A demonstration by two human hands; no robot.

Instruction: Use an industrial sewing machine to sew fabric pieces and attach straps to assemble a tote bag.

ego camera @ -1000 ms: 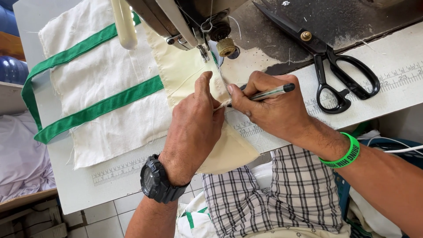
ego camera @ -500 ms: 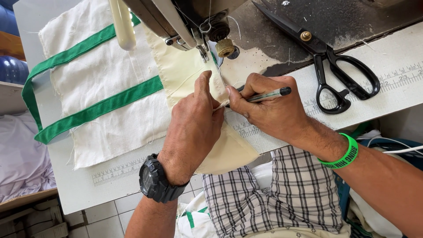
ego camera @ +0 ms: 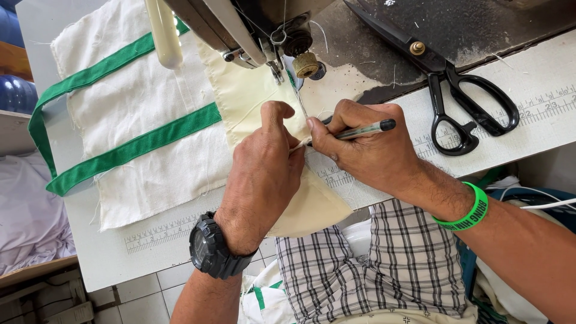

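My left hand (ego camera: 264, 171), with a black watch on the wrist, presses down on a cream fabric piece (ego camera: 252, 99) lying under the sewing machine head (ego camera: 240, 27). The fingers pinch the fabric edge just below the needle and presser foot (ego camera: 277, 72). My right hand (ego camera: 366, 153), with a green wristband, holds a pen (ego camera: 363, 129) and its tip sits at the fabric edge between both hands. A white cloth with green straps (ego camera: 138, 144) joins the cream piece on the left.
Large black scissors (ego camera: 456, 102) lie on the table to the right. A printed ruler strip (ego camera: 522, 111) runs along the white table's front edge. White cloth (ego camera: 30, 222) is piled at lower left. A checked garment (ego camera: 372, 264) sits below the table.
Both hands stay at the fabric edge; the right hand with the pen has shifted slightly up towards the needle.
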